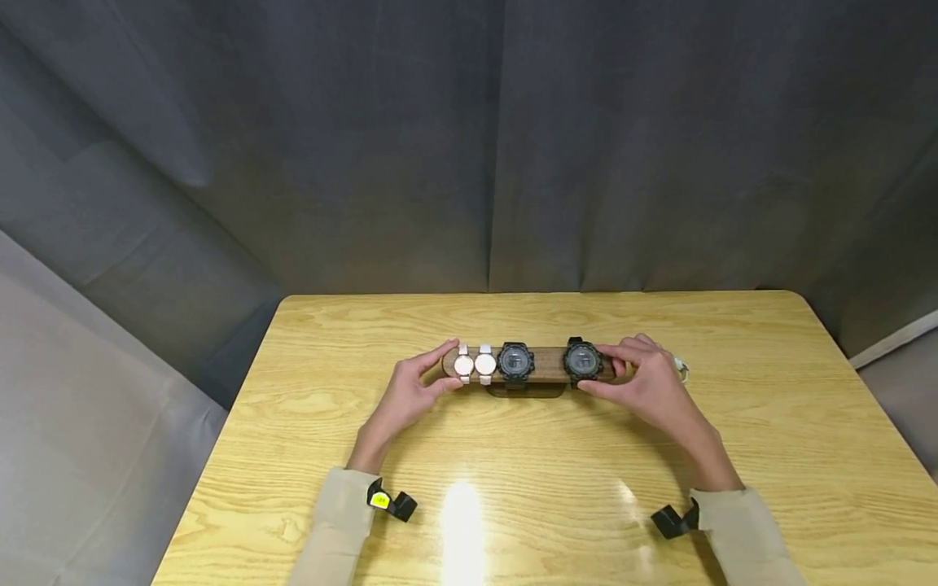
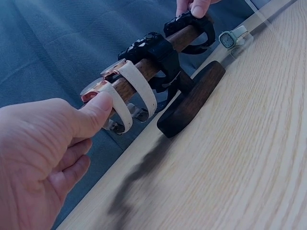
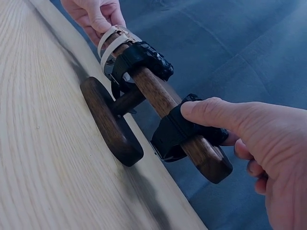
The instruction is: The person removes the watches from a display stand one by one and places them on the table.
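Note:
A dark wooden T-shaped watch stand [image 1: 550, 365] stands on the table, its bar carrying several watches. At the bar's left end my left hand [image 1: 412, 392] pinches the outer white-strapped watch [image 1: 463, 365] between thumb and fingers. Beside it sits a second white-strapped watch [image 1: 485, 364], then a chunky black watch [image 1: 516, 362] near the middle. My right hand [image 1: 650, 381] pinches another black watch [image 1: 582, 360] toward the right end, its thumb on the strap in the right wrist view. Bare wood shows between the two black watches. The stand's base [image 3: 112, 124] rests on the tabletop.
A small pale-green watch [image 2: 228, 40] lies on the table beyond the stand's right end, partly hidden behind my right hand in the head view. The light wooden table [image 1: 352, 325] meets a dark grey curtain [image 1: 381, 163] at the back.

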`<state>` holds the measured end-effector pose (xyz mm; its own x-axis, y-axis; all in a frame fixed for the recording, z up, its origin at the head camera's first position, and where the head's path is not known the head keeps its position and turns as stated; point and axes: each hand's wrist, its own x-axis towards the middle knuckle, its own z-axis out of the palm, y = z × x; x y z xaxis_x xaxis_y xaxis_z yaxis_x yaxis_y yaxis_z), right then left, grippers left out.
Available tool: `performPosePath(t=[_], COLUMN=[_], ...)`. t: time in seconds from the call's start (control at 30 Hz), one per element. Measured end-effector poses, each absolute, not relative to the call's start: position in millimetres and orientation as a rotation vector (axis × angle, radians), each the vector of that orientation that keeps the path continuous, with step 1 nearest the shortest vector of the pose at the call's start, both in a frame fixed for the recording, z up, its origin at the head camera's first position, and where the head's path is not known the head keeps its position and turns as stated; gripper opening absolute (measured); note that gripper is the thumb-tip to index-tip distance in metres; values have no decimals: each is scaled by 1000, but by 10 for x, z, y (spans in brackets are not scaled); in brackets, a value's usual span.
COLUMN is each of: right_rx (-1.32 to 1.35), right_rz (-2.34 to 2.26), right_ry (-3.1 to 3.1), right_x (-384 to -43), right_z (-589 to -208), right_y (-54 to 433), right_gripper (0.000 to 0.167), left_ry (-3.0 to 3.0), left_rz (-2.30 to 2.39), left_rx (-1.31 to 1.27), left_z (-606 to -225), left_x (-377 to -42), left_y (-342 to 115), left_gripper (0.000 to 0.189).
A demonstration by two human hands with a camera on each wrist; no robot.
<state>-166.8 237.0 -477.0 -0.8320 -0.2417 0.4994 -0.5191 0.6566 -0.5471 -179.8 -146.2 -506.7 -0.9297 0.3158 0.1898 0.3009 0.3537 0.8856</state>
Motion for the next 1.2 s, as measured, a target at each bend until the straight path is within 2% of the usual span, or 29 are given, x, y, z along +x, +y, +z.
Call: performPosePath(t=[1.2], right_rx=[546], right_rz=[998], right_ry=[-2620], right_x=[-1622], right_z=[-4655], right_y=[2596], right_gripper=[52], left_ry=[2559], left_rz=[1674], left_rx=[552], left_z=[-5062], left_x=[-1773], left_y=[-1465], left_gripper=[63])
